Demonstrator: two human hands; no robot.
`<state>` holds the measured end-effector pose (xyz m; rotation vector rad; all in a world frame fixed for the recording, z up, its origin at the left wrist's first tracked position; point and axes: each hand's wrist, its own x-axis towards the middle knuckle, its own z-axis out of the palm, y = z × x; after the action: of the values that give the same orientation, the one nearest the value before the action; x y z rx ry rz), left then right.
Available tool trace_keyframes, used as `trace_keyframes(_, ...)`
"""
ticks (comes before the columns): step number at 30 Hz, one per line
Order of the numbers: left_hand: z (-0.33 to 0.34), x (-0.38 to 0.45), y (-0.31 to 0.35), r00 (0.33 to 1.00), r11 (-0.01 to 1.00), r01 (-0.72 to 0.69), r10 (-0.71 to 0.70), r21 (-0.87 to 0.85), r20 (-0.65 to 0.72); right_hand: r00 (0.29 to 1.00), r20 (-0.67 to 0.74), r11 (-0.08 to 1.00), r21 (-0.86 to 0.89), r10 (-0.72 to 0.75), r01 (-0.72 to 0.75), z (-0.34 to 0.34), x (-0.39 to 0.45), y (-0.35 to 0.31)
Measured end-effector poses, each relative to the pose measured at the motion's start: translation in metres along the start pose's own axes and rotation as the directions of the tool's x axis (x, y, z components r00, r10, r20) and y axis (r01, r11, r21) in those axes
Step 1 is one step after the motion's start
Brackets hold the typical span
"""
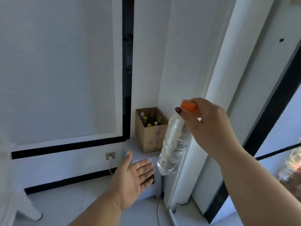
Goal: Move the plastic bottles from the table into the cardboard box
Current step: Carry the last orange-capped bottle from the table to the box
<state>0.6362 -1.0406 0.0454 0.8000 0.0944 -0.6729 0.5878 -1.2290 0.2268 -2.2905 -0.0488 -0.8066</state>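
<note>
Clear ribbed plastic bottle [173, 144], orange cap [189, 105], hangs tilted in mid-air; right hand [206, 126] pinches it at the cap. Left hand [133, 178] spread flat, palm up, below the bottle base, not touching. Brown cardboard box [151, 136], open-topped, stands in the white wall corner on a pale surface, holding several upright capped bottles [149, 119]

You see a clear, glossy plastic bottle [173, 144] with a smooth orange cap [188, 105], a matt brown cardboard box [152, 137], and possibly painted walls [57, 70].
</note>
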Motion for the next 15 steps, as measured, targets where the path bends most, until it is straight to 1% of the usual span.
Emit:
trace_keyframes(6, 0.011, 0.112, 0.065, 0.998, 0.998, -0.064, 0.063, -0.02, -0.028, 0.997, 0.06, 0.999, 0.018, -0.042, 0.041, 0.054, 0.126, 0.057)
trace_keyframes(10, 0.002, 0.191, 0.11, 0.995, 0.995, -0.094, 0.094, -0.01, -0.011, 0.997, 0.046, 0.998, 0.002, -0.057, 0.057, 0.102, 0.195, 0.096)
trace_keyframes(13, -0.013, 0.266, 0.154, 0.997, 0.997, -0.081, 0.081, 0.001, 0.02, 0.999, 0.02, 0.999, 0.005, -0.034, 0.034, 0.147, 0.252, 0.132)
trace_keyframes(15, -0.016, 0.306, 0.179, 0.998, 0.998, -0.062, 0.061, 0.008, 0.014, 1.0, 0.021, 1.0, -0.01, -0.016, 0.016, 0.169, 0.286, 0.149)
